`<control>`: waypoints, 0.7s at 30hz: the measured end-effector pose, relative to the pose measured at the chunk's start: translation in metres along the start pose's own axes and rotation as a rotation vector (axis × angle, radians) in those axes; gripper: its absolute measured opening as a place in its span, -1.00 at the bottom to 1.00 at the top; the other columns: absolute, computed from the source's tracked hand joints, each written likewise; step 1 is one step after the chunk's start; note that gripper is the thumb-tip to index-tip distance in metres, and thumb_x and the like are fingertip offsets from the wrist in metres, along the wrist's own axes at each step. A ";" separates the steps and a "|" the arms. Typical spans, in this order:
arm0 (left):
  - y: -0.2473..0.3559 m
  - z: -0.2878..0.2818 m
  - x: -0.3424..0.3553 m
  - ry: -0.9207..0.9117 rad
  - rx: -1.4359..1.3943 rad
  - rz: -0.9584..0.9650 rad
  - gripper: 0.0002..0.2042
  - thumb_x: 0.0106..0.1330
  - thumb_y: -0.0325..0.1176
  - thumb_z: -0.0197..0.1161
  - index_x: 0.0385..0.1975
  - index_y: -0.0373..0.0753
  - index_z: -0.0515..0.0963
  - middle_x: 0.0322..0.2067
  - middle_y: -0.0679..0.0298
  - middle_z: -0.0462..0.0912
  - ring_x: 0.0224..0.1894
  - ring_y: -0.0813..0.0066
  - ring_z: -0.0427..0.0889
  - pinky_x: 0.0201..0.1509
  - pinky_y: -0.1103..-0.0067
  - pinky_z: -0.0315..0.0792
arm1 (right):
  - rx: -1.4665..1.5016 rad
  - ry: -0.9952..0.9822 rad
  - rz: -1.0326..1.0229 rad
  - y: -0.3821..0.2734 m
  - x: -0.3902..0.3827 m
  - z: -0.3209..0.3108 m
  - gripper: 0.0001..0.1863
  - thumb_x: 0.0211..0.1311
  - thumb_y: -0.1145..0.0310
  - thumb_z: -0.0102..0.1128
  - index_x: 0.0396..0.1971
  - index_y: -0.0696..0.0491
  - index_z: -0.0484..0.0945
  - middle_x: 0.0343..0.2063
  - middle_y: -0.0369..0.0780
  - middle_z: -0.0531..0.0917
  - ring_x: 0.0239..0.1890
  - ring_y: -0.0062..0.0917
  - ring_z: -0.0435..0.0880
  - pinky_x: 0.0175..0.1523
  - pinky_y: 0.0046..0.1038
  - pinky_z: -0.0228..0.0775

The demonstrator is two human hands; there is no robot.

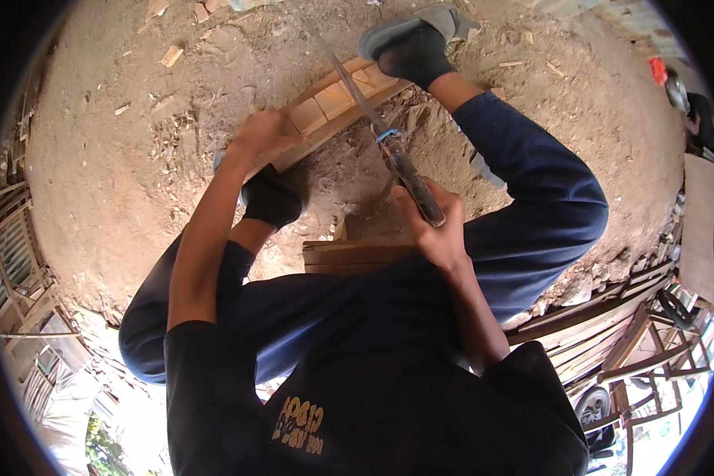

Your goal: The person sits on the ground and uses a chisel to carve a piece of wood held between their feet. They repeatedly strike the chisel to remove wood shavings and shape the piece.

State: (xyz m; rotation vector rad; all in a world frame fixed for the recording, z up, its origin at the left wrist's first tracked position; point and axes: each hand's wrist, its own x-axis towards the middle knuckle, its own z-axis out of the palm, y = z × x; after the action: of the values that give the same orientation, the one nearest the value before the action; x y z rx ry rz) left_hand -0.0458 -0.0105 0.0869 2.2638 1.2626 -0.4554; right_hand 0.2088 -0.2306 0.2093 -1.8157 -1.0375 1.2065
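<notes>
My right hand (438,230) is closed round the dark handle of a long, narrow-bladed tool (349,83). A blue band is tied where handle and blade meet. The blade slants away to the far left and crosses above a row of pale wooden blocks (333,101); whether it touches them, or has teeth, I cannot make out. Those blocks lie side by side against a longer wooden board (333,133) on the ground. At the left end of the row my left hand (260,136) grips the wood, its fingertips partly hidden.
My right foot in a grey slipper (404,33) rests at the row's far right end; my left foot in a dark sock (271,202) is by its near left end. Beneath me is a low wooden seat (357,254). Wood scraps (171,55) dot the dirt floor; stacked planks (603,305) lie right.
</notes>
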 end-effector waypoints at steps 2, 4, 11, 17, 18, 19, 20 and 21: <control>0.006 0.002 -0.004 -0.019 -0.031 0.000 -0.31 0.11 0.22 0.36 -0.02 -0.34 0.56 -0.21 -0.12 0.70 -0.06 -0.06 0.70 0.09 0.21 0.54 | 0.054 0.012 -0.019 0.005 0.000 0.008 -0.73 0.31 0.27 0.33 -0.32 0.21 0.64 -0.66 -0.23 0.54 -0.54 -0.68 0.48 -0.40 -0.46 0.37; 0.010 0.011 -0.005 -0.003 0.008 -0.002 -0.32 0.12 0.21 0.35 -0.07 -0.38 0.57 -0.23 -0.14 0.70 -0.08 -0.07 0.70 0.09 0.21 0.54 | 0.063 0.011 -0.014 0.010 0.000 0.016 -0.72 0.31 0.25 0.33 -0.32 0.21 0.64 -0.66 -0.22 0.55 -0.53 -0.66 0.49 -0.37 -0.44 0.39; 0.016 0.002 -0.006 -0.016 0.002 -0.013 -0.35 0.17 0.20 0.31 -0.15 -0.41 0.58 -0.27 -0.15 0.70 -0.13 -0.11 0.70 0.08 0.21 0.53 | 0.042 0.004 0.084 0.024 0.003 0.028 -0.72 0.33 0.24 0.31 -0.39 0.18 0.59 -0.66 -0.33 0.46 -0.54 -0.72 0.38 -0.42 -0.48 0.28; 0.018 0.013 -0.016 0.072 -0.107 -0.052 -0.34 0.19 0.20 0.30 -0.15 -0.44 0.56 -0.24 -0.18 0.69 -0.11 -0.11 0.69 0.09 0.20 0.52 | 0.071 0.035 -0.007 0.030 0.007 0.034 -0.71 0.33 0.24 0.32 -0.39 0.18 0.58 -0.68 -0.41 0.39 -0.55 -0.76 0.31 -0.47 -0.52 0.20; 0.020 0.011 -0.020 0.083 -0.111 -0.060 -0.34 0.20 0.20 0.30 -0.15 -0.44 0.56 -0.24 -0.18 0.69 -0.10 -0.11 0.69 0.09 0.20 0.52 | 0.073 0.039 -0.018 0.029 0.007 0.033 -0.72 0.33 0.24 0.32 -0.38 0.18 0.58 -0.68 -0.41 0.39 -0.55 -0.76 0.31 -0.47 -0.52 0.20; 0.022 0.009 -0.021 0.095 -0.115 -0.067 -0.35 0.20 0.19 0.29 -0.14 -0.44 0.55 -0.23 -0.19 0.69 -0.09 -0.11 0.69 0.09 0.20 0.51 | 0.059 0.031 -0.018 0.028 0.007 0.032 -0.72 0.33 0.24 0.32 -0.38 0.18 0.59 -0.68 -0.41 0.39 -0.56 -0.76 0.31 -0.47 -0.52 0.20; 0.023 0.009 -0.021 0.091 -0.104 -0.082 -0.35 0.21 0.19 0.29 -0.14 -0.43 0.55 -0.23 -0.19 0.69 -0.09 -0.11 0.69 0.10 0.20 0.51 | 0.046 0.023 -0.019 0.027 0.007 0.031 -0.73 0.34 0.25 0.32 -0.37 0.18 0.59 -0.68 -0.42 0.39 -0.56 -0.77 0.31 -0.47 -0.53 0.20; 0.023 0.008 -0.021 0.090 -0.092 -0.100 -0.36 0.21 0.18 0.29 -0.13 -0.43 0.55 -0.23 -0.19 0.69 -0.09 -0.11 0.69 0.10 0.20 0.51 | 0.035 0.013 -0.023 0.025 0.007 0.030 -0.74 0.34 0.26 0.31 -0.37 0.18 0.59 -0.68 -0.42 0.39 -0.56 -0.77 0.31 -0.48 -0.53 0.19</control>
State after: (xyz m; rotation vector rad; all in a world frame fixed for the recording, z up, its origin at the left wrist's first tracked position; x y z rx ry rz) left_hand -0.0375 -0.0396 0.0975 2.1729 1.4172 -0.3274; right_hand 0.1878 -0.2306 0.1756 -1.7781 -1.0218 1.1907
